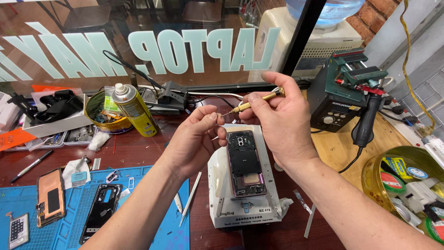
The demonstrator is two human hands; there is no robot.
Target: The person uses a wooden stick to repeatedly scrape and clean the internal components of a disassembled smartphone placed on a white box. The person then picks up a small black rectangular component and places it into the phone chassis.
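My right hand [282,122] grips a brass-handled precision screwdriver [256,101], its tip pointing left toward my left hand [196,139]. My left thumb and forefinger are pinched together right at the screwdriver tip; whether they hold anything there is too small to tell. Just below both hands lies an opened smartphone [246,163] with its back cover off, resting on a white heating pad [217,194]. Both hands hover above the phone's top end.
A blue work mat [143,222] at left carries a black phone frame [101,210], a copper-backed panel [50,196] and tweezers [190,198]. A yellow spray can [134,110], round tins [377,178], a hot-air station [340,99] and a pen [31,165] stand around.
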